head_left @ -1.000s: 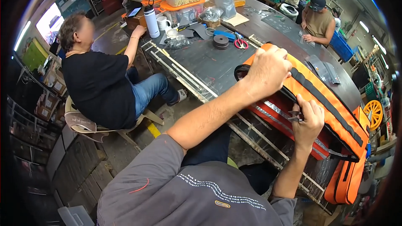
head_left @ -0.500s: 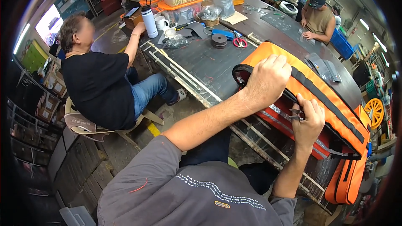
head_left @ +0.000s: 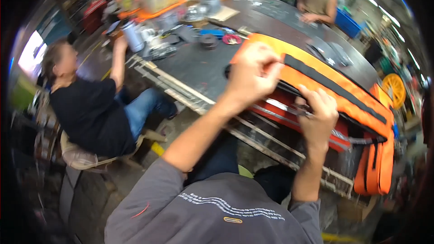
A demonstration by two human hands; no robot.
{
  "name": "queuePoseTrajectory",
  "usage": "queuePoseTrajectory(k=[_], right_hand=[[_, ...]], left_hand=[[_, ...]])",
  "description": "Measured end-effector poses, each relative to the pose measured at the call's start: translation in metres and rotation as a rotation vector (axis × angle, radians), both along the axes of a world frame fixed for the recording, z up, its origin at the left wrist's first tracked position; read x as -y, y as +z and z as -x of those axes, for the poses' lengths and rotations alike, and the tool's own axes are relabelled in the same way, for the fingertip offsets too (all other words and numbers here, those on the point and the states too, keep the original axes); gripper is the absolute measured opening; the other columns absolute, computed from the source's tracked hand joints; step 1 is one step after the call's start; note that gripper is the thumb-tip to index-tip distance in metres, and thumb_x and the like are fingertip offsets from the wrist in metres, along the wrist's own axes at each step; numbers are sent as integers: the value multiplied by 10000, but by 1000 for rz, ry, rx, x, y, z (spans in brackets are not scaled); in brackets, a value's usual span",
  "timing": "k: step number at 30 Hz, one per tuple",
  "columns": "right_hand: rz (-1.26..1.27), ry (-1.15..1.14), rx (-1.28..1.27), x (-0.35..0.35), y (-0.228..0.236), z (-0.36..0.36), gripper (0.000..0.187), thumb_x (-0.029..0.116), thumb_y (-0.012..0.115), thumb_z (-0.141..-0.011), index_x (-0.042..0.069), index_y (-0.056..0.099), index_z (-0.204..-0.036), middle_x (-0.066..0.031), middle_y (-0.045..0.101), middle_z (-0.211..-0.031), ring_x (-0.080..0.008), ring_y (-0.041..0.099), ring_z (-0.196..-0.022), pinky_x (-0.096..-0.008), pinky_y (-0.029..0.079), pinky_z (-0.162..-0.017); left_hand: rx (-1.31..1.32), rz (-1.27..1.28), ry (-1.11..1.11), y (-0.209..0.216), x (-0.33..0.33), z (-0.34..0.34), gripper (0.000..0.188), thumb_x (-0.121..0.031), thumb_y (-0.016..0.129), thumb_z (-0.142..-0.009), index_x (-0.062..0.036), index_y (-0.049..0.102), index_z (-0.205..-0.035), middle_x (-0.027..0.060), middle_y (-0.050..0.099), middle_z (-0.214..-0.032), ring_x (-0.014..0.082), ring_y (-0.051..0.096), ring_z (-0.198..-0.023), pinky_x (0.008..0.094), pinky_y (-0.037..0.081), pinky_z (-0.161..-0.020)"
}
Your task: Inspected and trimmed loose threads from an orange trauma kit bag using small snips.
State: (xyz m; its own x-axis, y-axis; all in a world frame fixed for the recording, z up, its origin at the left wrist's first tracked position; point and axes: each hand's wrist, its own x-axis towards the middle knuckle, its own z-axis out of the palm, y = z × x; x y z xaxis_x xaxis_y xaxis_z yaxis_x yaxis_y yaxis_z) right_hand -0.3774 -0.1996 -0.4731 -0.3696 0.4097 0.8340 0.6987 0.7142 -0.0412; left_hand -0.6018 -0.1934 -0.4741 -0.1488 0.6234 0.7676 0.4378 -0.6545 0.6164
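Orange bag (head_left: 327,81), dark roll (head_left: 208,41) on table (head_left: 192,70)

The left hand (head_left: 255,72) is blurry, with bent fingers, in front of a long orange bag (head_left: 359,114) with a black strip (head_left: 337,89) on it. The right hand (head_left: 318,110) is curled around a small metal tool (head_left: 304,110), just beside the bag. A black roll (head_left: 208,41) and red scissors (head_left: 231,39) sit on the dark desk (head_left: 192,70), and a person in a black shirt (head_left: 92,113) sits at the left.
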Motion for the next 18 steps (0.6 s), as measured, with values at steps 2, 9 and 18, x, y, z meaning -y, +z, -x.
queuePoseTrajectory(k=[2,9,18], right_hand=[[-5,7,1,-3,-2,-2,236,81,816,-805,114,787,-1037,-77,642,-794,-306,658,-762,-436,497,-737],[145,66,2,5,10,-1,200,205,826,-903,85,754,-1045,-58,692,-851,-294,685,-803,-432,488,-746],[252,259,145,-44,55,-6,591,371,872,-866,57,639,-1310,-136,654,-1076,-349,662,-1025,-450,509,-906]], left_hand=[[40,-30,-62,-2,-1,1,74,9,799,-919,6,769,-987,69,699,-983,134,683,-824,267,550,-706],[-79,-41,40,-8,7,4,75,15,829,-859,-12,786,-915,92,742,-975,217,728,-975,386,591,-928],[-162,-119,58,-15,6,-2,100,-47,840,-830,-57,794,-918,76,748,-940,338,724,-1103,442,564,-972]])
